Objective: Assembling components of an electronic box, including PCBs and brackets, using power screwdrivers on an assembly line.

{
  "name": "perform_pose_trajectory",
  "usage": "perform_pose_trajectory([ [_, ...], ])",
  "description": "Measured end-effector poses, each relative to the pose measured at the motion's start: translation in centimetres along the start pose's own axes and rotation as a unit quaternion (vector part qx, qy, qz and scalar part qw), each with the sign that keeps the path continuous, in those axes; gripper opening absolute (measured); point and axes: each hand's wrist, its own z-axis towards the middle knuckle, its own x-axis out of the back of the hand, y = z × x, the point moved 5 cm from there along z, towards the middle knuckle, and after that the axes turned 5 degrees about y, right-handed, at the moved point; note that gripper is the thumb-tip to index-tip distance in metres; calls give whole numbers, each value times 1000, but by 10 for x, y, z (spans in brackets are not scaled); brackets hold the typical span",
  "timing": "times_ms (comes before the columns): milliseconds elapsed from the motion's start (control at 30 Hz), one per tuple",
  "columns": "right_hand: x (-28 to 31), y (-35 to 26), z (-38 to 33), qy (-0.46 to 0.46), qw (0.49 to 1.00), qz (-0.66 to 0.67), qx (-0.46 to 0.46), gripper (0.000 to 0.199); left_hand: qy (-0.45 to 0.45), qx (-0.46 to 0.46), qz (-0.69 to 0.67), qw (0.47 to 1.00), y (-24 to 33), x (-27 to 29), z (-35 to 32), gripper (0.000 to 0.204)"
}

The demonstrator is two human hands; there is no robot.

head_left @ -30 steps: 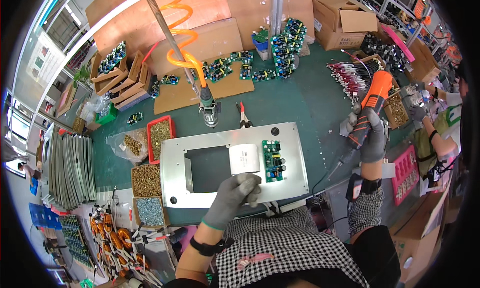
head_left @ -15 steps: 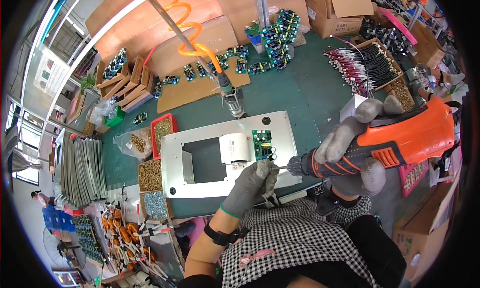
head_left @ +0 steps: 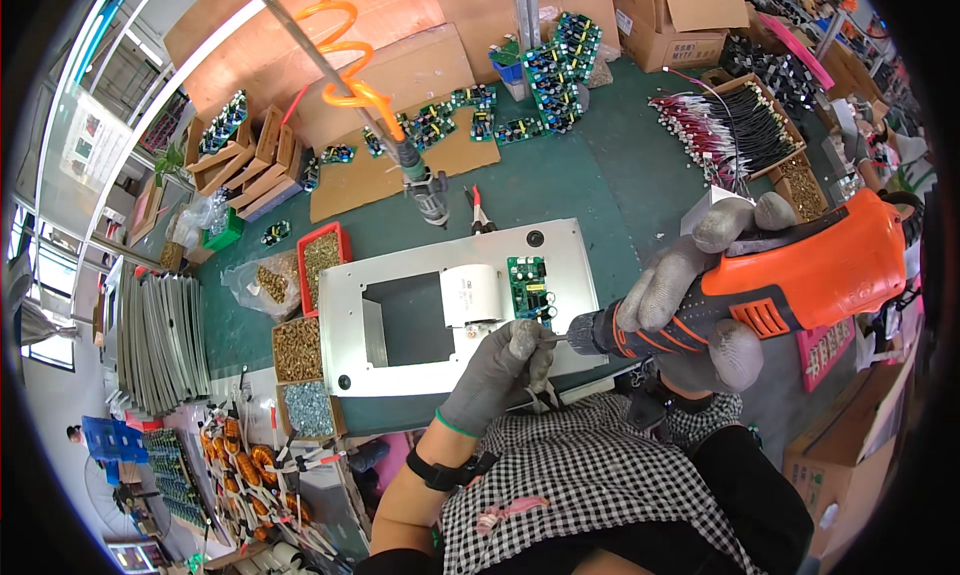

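Note:
My right hand (head_left: 735, 353), in a grey glove, wraps round an orange and black cordless drill (head_left: 800, 260), whose thin bit points left. My gloved left hand (head_left: 490, 380) pinches close to the bit's tip; what its fingers hold is too small to make out. Both hands are over the near edge of a silver metal plate (head_left: 400, 380) with a rectangular cutout. On the plate stand a white cylinder (head_left: 470, 293) and, to its right, a small green circuit board (head_left: 527, 285), just beyond my left fingertips.
A power screwdriver (head_left: 430, 195) hangs on an orange coiled hose beyond the plate, near red-handled pliers (head_left: 480, 213). Left of the plate are a red bin (head_left: 346, 245) of brass parts and boxes of fasteners (head_left: 308, 410). Circuit boards (head_left: 560, 75) and wire leads (head_left: 700, 135) lie farther back.
The hanging screwdriver has swung left and away from the plate, leaving the pliers in plain sight. My right hand has shifted slightly left with the drill; my left hand keeps its pinch.

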Motion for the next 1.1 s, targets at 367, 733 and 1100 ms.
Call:
perform_pose_trajectory([
  [367,3,4,-3,-79,996,-39,27,77,-43,23,77,996,17,-7,2,52],
  [733,31,-22,7,115,969,-207,65,77,-50,-268,868,415,48,-23,60,95],
  [1100,63,-17,-2,136,947,-273,96,72,-92,-232,870,425,50,-22,72,103],
])
